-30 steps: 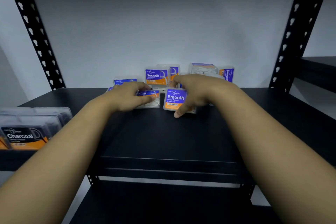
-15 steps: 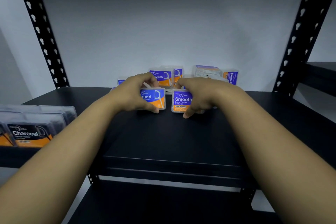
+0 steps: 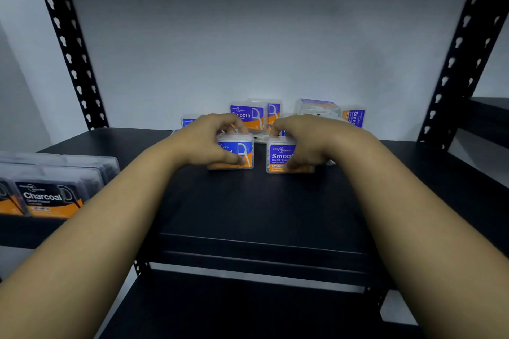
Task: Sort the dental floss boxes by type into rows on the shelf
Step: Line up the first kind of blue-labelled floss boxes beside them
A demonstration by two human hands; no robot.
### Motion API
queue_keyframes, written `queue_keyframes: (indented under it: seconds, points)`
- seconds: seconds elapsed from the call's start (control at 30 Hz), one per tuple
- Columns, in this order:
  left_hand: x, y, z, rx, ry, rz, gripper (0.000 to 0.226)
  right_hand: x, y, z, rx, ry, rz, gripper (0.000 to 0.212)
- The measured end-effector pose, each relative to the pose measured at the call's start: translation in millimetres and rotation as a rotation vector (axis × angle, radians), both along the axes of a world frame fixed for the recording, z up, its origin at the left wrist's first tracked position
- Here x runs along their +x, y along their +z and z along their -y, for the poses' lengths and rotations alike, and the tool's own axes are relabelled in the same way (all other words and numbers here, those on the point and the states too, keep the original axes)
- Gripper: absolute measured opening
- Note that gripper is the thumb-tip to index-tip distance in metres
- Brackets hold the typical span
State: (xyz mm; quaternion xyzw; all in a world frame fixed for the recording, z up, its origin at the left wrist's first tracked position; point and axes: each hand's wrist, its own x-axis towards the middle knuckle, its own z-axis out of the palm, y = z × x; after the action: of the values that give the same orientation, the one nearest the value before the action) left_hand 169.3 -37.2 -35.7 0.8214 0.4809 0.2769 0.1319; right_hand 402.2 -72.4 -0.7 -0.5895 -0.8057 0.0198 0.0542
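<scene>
Both boxes now stand slightly forward of the rear pile (image 3: 316, 111) at frame centre. Left hand (image 3: 205, 143) grips the left box (image 3: 237, 153) (label half hidden); right hand (image 3: 305, 140) grips the Smooth box (image 3: 281, 158).

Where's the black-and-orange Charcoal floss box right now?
Head view: the black-and-orange Charcoal floss box stands at the far left front of the black metal shelf, left of the left forearm.

Head camera looks forward and down, close over the shelf (image 3: 248, 201)
</scene>
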Motion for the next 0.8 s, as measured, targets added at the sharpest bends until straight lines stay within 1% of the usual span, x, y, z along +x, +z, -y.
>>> queue_keyframes:
  seconds: [0.13, 0.27, 0.37, 0.43, 0.53, 0.63, 0.67, 0.8]
  points:
    - [0, 0, 0, -0.02, -0.019, 0.021, 0.046, 1, 0, 0, 0.001, 0.013, -0.024, 0.057]
    - [-2, 0, -1, -0.031, -0.041, -0.004, 0.049, 3, 5, 0, -0.01, 0.028, -0.122, 0.055]
    - [-6, 0, -6, -0.018, -0.002, 0.013, 0.049, 5, 8, -1, -0.022, 0.035, -0.21, 0.05]
    - [-8, -2, -11, 0.019, 0.037, -0.016, 0.051, 7, 9, -2, -0.025, 0.03, -0.241, 0.046]
    - [-7, -6, -15, 0.04, 0.114, -0.065, 0.057, 9, 9, -3, -0.018, 0.02, -0.248, 0.043]
    - [-9, -4, -16, 0.056, 0.121, -0.095, 0.059, 9, 9, -2, -0.038, 0.012, -0.244, 0.044]
    - [-10, -2, -16, 0.069, 0.116, -0.086, 0.06, 9, 9, -2, -0.044, 0.014, -0.248, 0.044]
    - [-8, 12, -16, 0.092, 0.121, 0.084, 0.059, 8, 8, 1, -0.044, 0.022, -0.237, 0.048]
